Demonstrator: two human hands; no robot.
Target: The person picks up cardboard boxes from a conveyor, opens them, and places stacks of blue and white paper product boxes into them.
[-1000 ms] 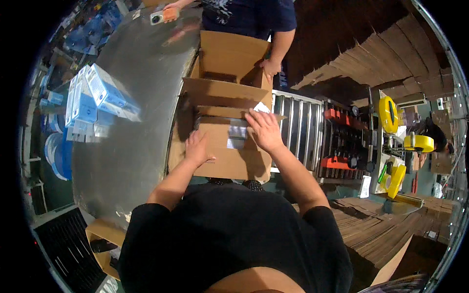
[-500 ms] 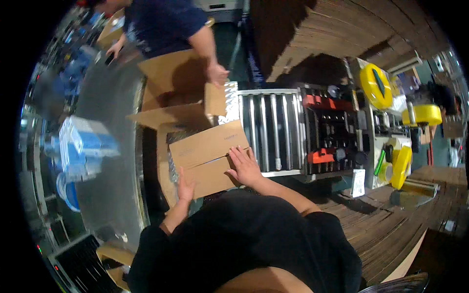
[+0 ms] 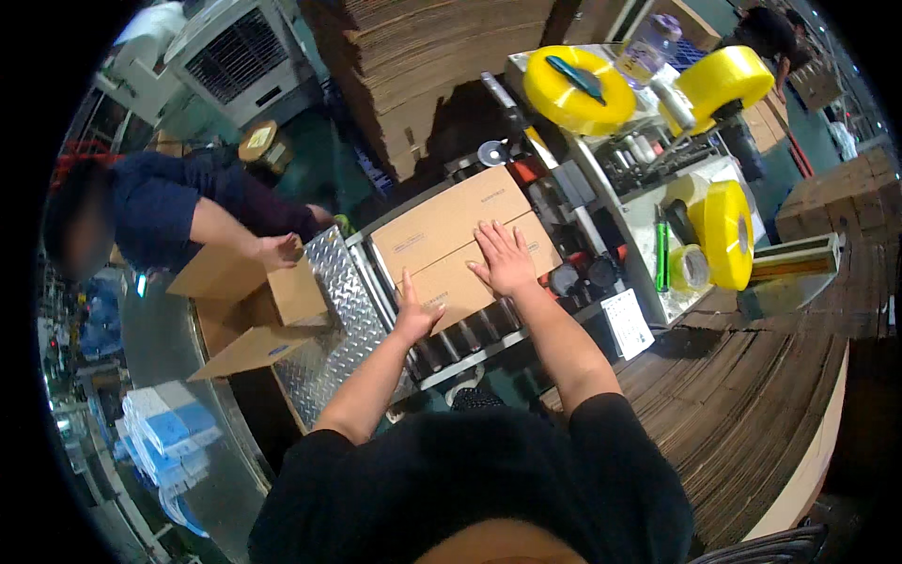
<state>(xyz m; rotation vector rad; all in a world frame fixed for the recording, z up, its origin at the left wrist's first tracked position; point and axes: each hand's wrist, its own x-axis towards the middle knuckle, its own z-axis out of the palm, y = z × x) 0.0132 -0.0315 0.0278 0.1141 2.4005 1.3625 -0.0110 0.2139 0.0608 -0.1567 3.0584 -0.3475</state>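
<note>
A closed cardboard carton (image 3: pixel 442 221) rests tilted on the roller conveyor (image 3: pixel 454 367), its far right corner reaching the red and black machine section. My right hand (image 3: pixel 508 263) lies flat on its top, fingers spread across the centre seam. Against the carton's near left side is my left hand (image 3: pixel 416 312), thumb and fingers apart. Neither hand wraps round anything. Left of the conveyor, an open carton (image 3: pixel 249 305) stands with its flaps up, and a co-worker's hand (image 3: pixel 276 252) is at its far flap.
A diamond-plate metal sheet (image 3: pixel 343 282) lies between the cartons. Yellow tape rolls (image 3: pixel 580 91) and a green cutter (image 3: pixel 661 249) sit on the machine at right. Stacked flat cardboard (image 3: pixel 733 404) fills the lower right. Blue-and-white packs (image 3: pixel 169 423) lie on the left metal table.
Both my hands have moved right with the closed carton, from beside the open carton onto the rollers and up to the machine. My view has turned to the right.
</note>
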